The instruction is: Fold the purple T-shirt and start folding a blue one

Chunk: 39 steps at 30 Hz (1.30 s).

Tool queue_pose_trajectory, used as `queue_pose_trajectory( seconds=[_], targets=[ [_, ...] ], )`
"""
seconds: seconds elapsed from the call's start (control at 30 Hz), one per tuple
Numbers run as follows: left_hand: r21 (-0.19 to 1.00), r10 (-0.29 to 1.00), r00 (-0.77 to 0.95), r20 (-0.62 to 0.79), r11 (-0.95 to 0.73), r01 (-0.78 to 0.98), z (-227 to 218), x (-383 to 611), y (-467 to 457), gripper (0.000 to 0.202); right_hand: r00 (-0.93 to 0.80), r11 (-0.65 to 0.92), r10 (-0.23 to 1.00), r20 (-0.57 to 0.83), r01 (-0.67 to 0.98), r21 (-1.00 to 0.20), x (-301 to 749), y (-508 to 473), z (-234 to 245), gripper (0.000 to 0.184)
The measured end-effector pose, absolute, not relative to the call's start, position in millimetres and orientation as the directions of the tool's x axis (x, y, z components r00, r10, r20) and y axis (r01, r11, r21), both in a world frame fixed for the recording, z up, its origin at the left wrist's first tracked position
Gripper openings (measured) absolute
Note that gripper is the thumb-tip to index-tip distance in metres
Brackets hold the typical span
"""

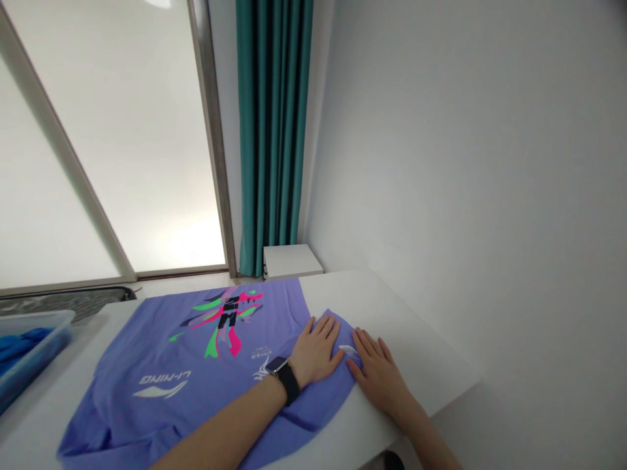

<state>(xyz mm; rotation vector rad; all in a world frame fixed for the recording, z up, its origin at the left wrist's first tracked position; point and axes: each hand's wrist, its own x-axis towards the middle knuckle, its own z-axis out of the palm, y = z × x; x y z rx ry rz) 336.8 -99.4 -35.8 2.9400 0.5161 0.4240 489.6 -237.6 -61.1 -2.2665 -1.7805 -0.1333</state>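
Observation:
A purple T-shirt with white lettering and a bright pink, green and black print lies spread over the white table. My left hand, with a black watch on its wrist, rests flat on the sleeve with fingers stretched out. Just to its right, my right hand lies with straight fingers on the sleeve's edge, beside a small white logo. My left forearm crosses the lower part of the shirt and hides some of it. Near the table's front left the cloth is bunched in folds.
At the left edge stands a clear bluish plastic bin with blue cloth in it. Beyond the table are a white cabinet, a green curtain and frosted sliding doors. A wall rises along the right side.

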Motion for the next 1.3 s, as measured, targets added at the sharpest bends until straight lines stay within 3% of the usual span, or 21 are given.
queue_pose_trajectory(
  seconds=[0.13,0.33,0.63,0.77,0.87,1.0,1.1,1.3],
  targets=[
    [0.176,0.361,0.904,0.228,-0.929,0.327,-40,337,-100,0.063,0.278,-0.254,0.94,0.197,0.957,-0.141,495,-240,-64,0.065],
    [0.16,0.338,0.904,0.26,-0.939,0.305,-28,325,-105,0.062,0.41,-0.363,0.87,0.273,0.909,-0.208,506,-228,-53,0.049],
    [0.187,0.305,0.932,0.195,-0.945,0.27,-30,295,-119,0.062,0.463,-0.475,0.823,0.328,0.879,-0.05,504,-205,-34,0.032],
    [0.2,0.309,0.928,0.207,-0.942,0.269,-36,292,-120,0.063,0.499,-0.534,0.823,0.272,0.843,0.067,496,-208,-23,0.034],
    [0.217,0.3,0.925,0.234,-0.943,0.251,-35,293,-117,0.059,0.534,-0.558,0.819,0.212,0.826,0.076,495,-215,-19,0.034],
    [0.28,0.422,0.857,0.296,-0.896,0.344,-17,308,-93,0.046,0.557,-0.57,0.813,0.168,0.82,0.041,499,-221,-20,0.032],
    [0.276,0.541,0.817,0.2,-0.831,0.483,2,328,-63,0.039,0.599,-0.606,0.789,0.139,0.795,0.011,500,-221,-21,0.031],
    [0.248,0.522,0.847,0.102,-0.838,0.486,11,365,-25,0.03,0.663,-0.671,0.732,0.158,0.741,0.0,495,-219,-26,0.028]
  ],
)
